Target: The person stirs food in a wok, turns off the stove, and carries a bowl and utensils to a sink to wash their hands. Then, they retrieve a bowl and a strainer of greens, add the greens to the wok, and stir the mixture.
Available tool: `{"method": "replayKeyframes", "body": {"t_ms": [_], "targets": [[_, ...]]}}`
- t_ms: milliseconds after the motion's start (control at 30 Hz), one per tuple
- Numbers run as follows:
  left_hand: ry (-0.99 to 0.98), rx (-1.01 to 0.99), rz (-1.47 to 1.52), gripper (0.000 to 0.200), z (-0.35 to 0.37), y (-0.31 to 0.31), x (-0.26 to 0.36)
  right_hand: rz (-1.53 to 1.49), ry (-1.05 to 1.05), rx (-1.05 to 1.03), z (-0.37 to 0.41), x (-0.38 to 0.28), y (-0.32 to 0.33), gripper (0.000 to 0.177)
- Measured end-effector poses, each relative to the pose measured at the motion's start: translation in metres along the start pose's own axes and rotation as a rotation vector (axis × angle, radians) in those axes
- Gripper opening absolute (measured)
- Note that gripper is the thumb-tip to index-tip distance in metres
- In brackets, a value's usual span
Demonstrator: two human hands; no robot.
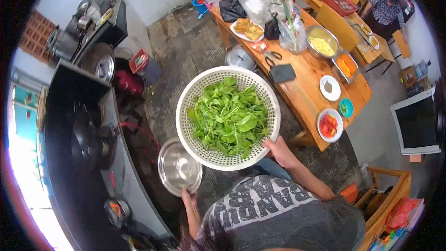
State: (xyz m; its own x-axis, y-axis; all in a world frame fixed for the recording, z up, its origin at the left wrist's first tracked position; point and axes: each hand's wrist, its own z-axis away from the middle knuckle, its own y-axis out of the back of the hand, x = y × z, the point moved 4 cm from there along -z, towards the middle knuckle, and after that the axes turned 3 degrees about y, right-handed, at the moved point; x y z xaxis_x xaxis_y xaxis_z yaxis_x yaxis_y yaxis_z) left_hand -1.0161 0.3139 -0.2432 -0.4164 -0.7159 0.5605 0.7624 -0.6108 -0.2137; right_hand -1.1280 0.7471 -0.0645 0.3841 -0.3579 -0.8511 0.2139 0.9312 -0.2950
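My right hand (277,151) grips the lower right rim of a white plastic colander (275,107), its thumb over the edge. Loose green leafy vegetables (230,118) fill the colander, which I hold out in front of my body. Lower on the left, my left hand (188,197) is closed on the near rim of a shiny steel bowl (180,165). No food shows inside that bowl, and the colander overlaps its upper right edge.
On the right, a wooden table (304,97) bears a steel bowl of chopped yellow food (323,42), a tray of orange shreds (346,65), a bowl of cut red vegetables (329,125), scissors (273,57) and bags. A dark counter (79,158) runs along the left. A person (385,12) is far right.
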Motion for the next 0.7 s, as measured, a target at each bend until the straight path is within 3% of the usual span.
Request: {"method": "replayKeyframes", "body": {"t_ms": [100, 167, 267, 400, 533, 633, 667, 700], "targets": [[-0.021, 0.185, 0.03, 0.021, -0.007, 0.009, 0.034, 0.064, 0.083, -0.03, -0.091, -0.026, -0.039, 0.021], [-0.058, 0.25, 0.148, 0.022, -0.001, -0.011, 0.055, -0.007, -0.063, -0.059, -0.144, -0.043, -0.068, 0.026], [0.136, 0.081, -0.009, 0.028, -0.061, 0.069, 0.032, -0.094, -0.128, -0.114, -0.223, -0.052, -0.095, 0.026], [-0.114, 0.465, 0.188, 0.03, -0.129, 0.034, 0.081, -0.107, -0.213, -0.184, -0.322, -0.063, -0.158, 0.024], [-0.092, 0.378, 0.143, 0.03, -0.213, -0.048, 0.168, -0.095, -0.212, -0.087, -0.409, -0.058, -0.22, 0.024], [0.004, 0.137, -0.068, 0.03, -0.317, -0.099, 0.238, -0.157, -0.243, -0.062, -0.469, -0.073, -0.256, 0.03], [-0.158, 0.217, 0.028, 0.03, -0.332, -0.155, 0.265, -0.174, -0.242, -0.097, -0.482, -0.092, -0.266, 0.035], [-0.174, 0.095, -0.038, 0.03, -0.284, -0.254, 0.314, -0.196, -0.241, -0.07, -0.495, -0.109, -0.274, 0.037]]}}
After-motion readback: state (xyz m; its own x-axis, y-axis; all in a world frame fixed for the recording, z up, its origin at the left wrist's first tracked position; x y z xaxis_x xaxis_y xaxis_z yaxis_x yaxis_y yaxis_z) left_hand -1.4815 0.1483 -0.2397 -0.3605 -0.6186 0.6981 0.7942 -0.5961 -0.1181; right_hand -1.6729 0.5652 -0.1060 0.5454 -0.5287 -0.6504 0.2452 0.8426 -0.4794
